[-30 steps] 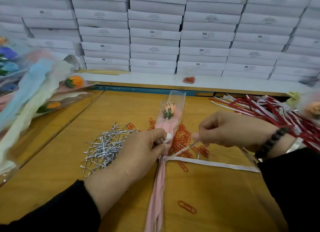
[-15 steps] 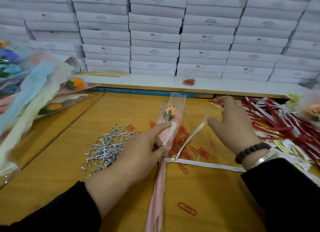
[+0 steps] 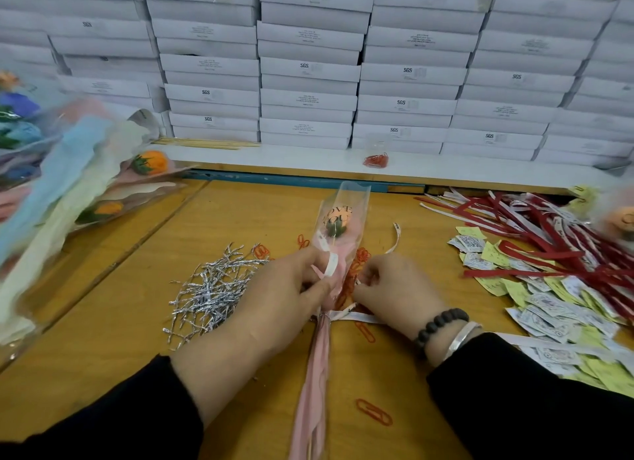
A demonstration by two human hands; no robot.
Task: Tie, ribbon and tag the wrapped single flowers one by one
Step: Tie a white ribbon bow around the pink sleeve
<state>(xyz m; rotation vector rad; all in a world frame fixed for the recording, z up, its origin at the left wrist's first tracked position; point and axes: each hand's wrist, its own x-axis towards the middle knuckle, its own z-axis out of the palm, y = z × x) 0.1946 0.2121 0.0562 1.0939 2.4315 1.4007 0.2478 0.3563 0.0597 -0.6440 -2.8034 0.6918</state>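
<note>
A single flower in a pink and clear wrap (image 3: 338, 226) lies lengthwise on the wooden table (image 3: 240, 226), bloom pointing away from me. A white ribbon (image 3: 360, 317) is tied around its neck, one end curling up to the right. My left hand (image 3: 291, 298) pinches the wrap and a loop of ribbon just above the tie. My right hand (image 3: 394, 288) is closed on the ribbon right beside the wrap. Orange paper clips (image 3: 358, 258) lie under and around the wrap.
Silver twist ties (image 3: 212, 288) are piled to the left. Red and white ribbons (image 3: 549, 233) and paper tags (image 3: 549, 305) cover the right side. Wrapped flowers (image 3: 68, 191) are stacked at far left. White boxes (image 3: 308, 68) wall the back.
My right hand has come back from the ribbon pile on the right and closed on the ribbon at the flower's neck. My left hand has kept its pinch on the wrap.
</note>
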